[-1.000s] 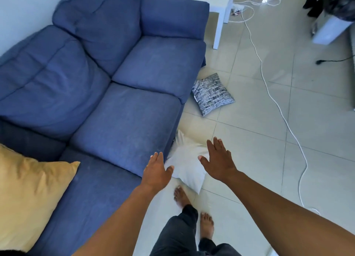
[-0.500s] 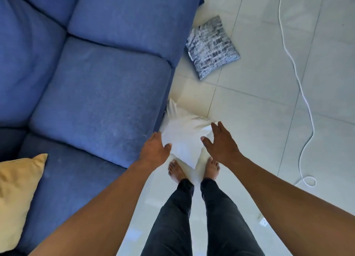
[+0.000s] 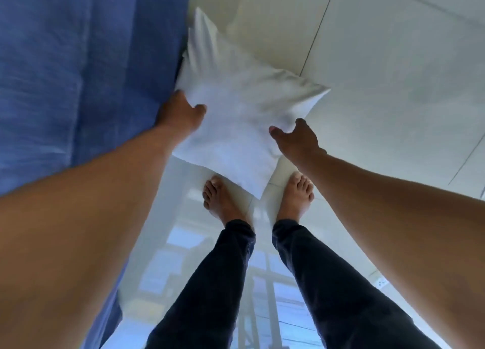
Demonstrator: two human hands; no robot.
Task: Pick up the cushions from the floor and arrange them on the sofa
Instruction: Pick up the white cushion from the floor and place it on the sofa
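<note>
Picking up the white cushion from the floor, just beside the sofa front and above the bare feet. Clamping both grips on it: left hand pinching the left edge, right hand the right edge. Next, probably: lifting clear, swinging left, setting it on the sofa seat.

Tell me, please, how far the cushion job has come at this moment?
Done: nothing shows on the blue sofa here. In hand: the left hand and the right hand both grip the white cushion at its edges, above the tiled floor. Left: setting it on the sofa.
</note>
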